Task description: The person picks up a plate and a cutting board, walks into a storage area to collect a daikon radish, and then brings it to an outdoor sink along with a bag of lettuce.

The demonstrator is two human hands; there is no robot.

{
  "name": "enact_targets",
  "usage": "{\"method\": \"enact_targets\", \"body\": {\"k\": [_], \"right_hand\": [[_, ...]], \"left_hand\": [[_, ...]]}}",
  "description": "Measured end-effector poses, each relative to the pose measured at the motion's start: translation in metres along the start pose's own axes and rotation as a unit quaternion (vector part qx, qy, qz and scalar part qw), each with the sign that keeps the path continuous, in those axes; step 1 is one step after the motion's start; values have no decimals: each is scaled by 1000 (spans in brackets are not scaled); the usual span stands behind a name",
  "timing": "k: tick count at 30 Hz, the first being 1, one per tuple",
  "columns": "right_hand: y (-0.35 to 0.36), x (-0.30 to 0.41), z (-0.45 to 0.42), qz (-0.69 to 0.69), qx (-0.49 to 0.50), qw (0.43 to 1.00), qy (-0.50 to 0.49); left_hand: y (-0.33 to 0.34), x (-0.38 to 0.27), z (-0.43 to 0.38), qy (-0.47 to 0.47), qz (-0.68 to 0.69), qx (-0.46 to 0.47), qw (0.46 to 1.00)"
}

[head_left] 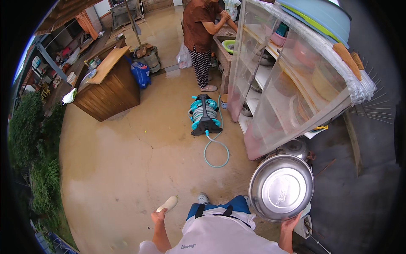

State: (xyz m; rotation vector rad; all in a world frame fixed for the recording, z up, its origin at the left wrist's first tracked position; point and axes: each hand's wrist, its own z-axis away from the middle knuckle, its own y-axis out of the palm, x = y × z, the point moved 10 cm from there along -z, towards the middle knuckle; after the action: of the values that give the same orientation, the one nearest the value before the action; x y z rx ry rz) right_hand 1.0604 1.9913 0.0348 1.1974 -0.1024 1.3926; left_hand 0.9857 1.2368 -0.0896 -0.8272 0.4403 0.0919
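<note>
My left hand (159, 216) grips one end of a white radish (168, 204), held out to the left above the concrete floor. Its tip, with a short green stem, points away from me. On the other side, my right hand (291, 220) holds the lower rim of a round stainless steel basin (282, 188). The basin is tilted up towards my view, with stamped marks on its flat base. No food shows in it. Most of the fingers on the right hand are hidden by the rim.
A turquoise hose reel (204, 115) stands ahead, its loose hose (228, 155) looped on the wet concrete floor (127, 165). A mesh-covered shelf (285, 95) rises at right. A person (199, 35) stands by a stone sink (223, 57). A wooden counter (108, 90) is at left.
</note>
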Motion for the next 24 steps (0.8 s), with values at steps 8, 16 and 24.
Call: {"method": "enact_targets", "body": {"k": [8, 16, 24], "right_hand": [[235, -115, 0, 261, 140, 955, -14], [517, -319, 5, 619, 446, 644, -47], [656, -548, -2, 700, 640, 313, -43]], "left_hand": [[-70, -87, -89, 97, -40, -77, 991], [-86, -82, -166, -7, 90, -68, 994], [-133, -133, -174, -141, 273, -142, 941]]}}
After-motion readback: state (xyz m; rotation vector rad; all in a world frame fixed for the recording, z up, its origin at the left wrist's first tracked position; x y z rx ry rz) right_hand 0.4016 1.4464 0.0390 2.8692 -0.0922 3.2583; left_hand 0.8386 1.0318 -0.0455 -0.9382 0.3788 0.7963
